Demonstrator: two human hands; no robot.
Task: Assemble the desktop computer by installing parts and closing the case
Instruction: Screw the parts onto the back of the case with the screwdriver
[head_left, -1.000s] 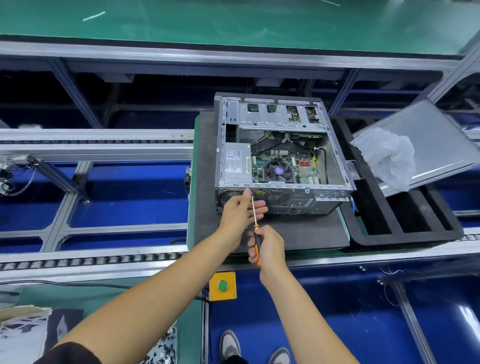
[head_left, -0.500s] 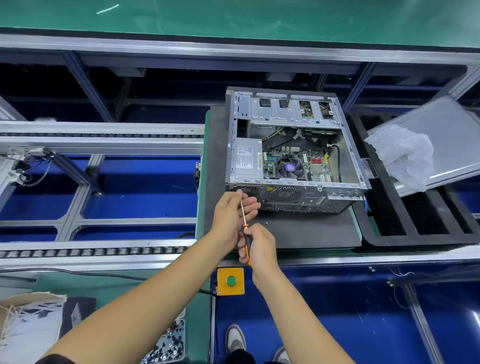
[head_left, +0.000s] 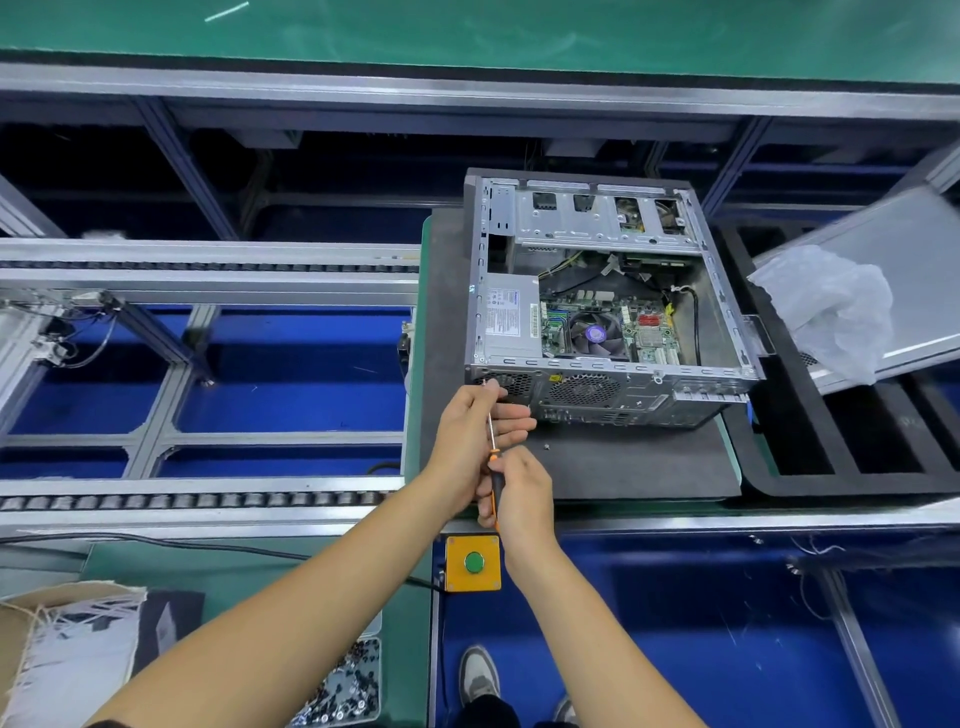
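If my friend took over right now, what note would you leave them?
Left hand: steadies the shaft of the orange-and-black screwdriver, its fingers against the case.
Right hand: grips the screwdriver's handle.
Open grey metal computer case: lies on the dark mat, motherboard and power supply inside.
Tip sits at the case's rear left corner.
A small loose screw lies on the mat.
Left: finish screws, fit the grey side panel.

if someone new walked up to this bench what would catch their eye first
First the open computer case lying on its side on the dark mat, fan and green board exposed. In front of it the right hand grips an orange-and-black screwdriver, tip at the case's near left corner, while the left hand steadies the shaft. A green button in a yellow box sits just below.
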